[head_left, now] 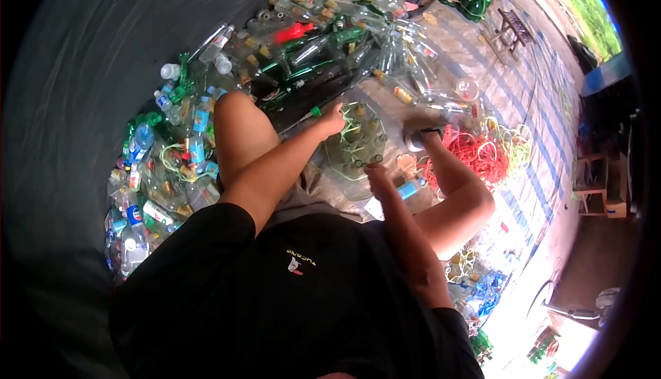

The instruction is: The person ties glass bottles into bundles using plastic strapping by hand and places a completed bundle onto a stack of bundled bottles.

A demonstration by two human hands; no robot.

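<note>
I'm bracketing the twine-wrapped bottles [357, 151] between my left hand [333, 121] and right hand [378, 179], presumably steadying them, but cannot tell either hand's grip.

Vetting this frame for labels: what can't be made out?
All head view.
Left hand: grip unclear; too small, fingers overlap.
Right hand: fingertips too small to read.
Left foot: out of sight behind left knee.
Striped ground sheet, lower part: washed out by glare.
</note>
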